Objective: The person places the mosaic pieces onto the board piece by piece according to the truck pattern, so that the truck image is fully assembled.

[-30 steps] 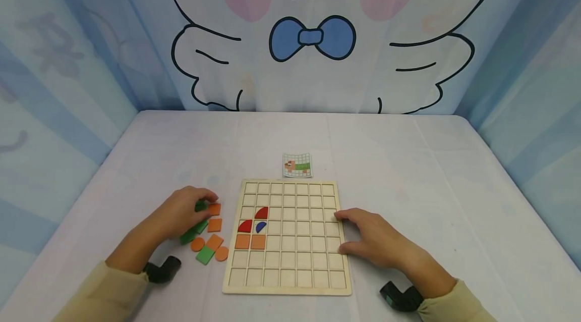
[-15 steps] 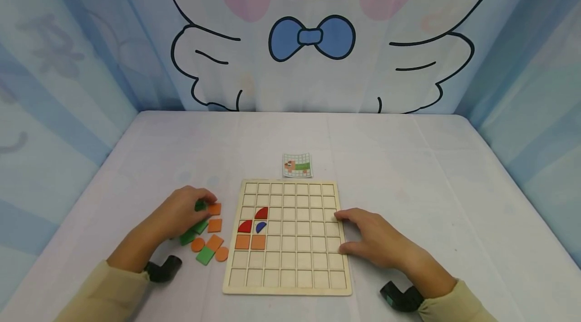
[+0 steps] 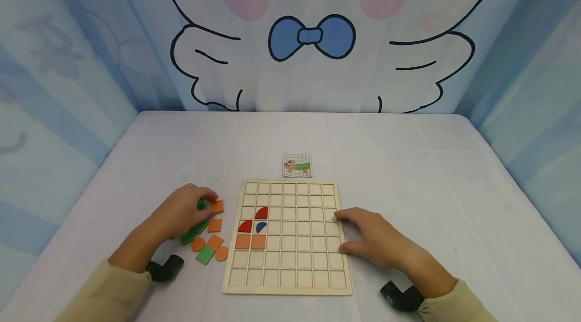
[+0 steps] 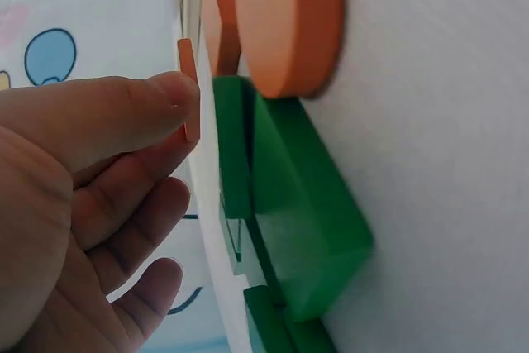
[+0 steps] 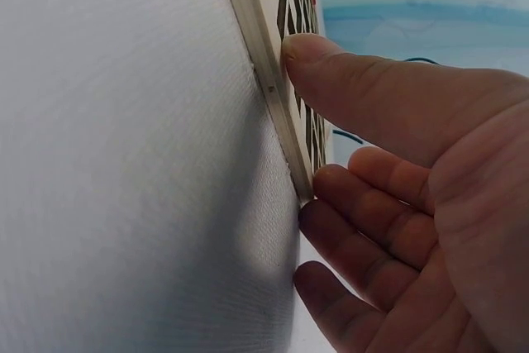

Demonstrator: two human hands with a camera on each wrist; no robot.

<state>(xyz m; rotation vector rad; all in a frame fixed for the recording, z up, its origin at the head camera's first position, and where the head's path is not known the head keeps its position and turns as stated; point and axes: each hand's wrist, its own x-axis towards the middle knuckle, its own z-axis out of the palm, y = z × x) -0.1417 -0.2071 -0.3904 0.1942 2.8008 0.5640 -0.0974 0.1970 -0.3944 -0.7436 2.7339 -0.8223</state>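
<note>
My left hand (image 3: 185, 210) pinches an orange square tile (image 3: 218, 206) between thumb and fingers, just left of the wooden grid board (image 3: 287, 291). In the left wrist view the tile (image 4: 184, 54) stands on edge at the thumb tip. Under and beside this hand lie loose green tiles (image 3: 187, 237), partly hidden by it. My right hand (image 3: 379, 238) rests at the board's right edge, thumb and forefinger spread on the rim. On the board's left side sit two red quarter-circles (image 3: 245, 226), a blue half-circle (image 3: 260, 227) and two orange squares (image 3: 258, 242).
More loose pieces lie left of the board: orange squares (image 3: 215, 225), orange circles (image 3: 221, 254) and a green square (image 3: 206, 255). Behind the board is a small picture card (image 3: 297, 165) with a gridded animal pattern. A printed curtain (image 3: 313, 79) hangs beyond the table.
My left hand has moved slightly up and right, and the orange square tile in its fingers has shifted with it. The right hand and the board stay where they were.
</note>
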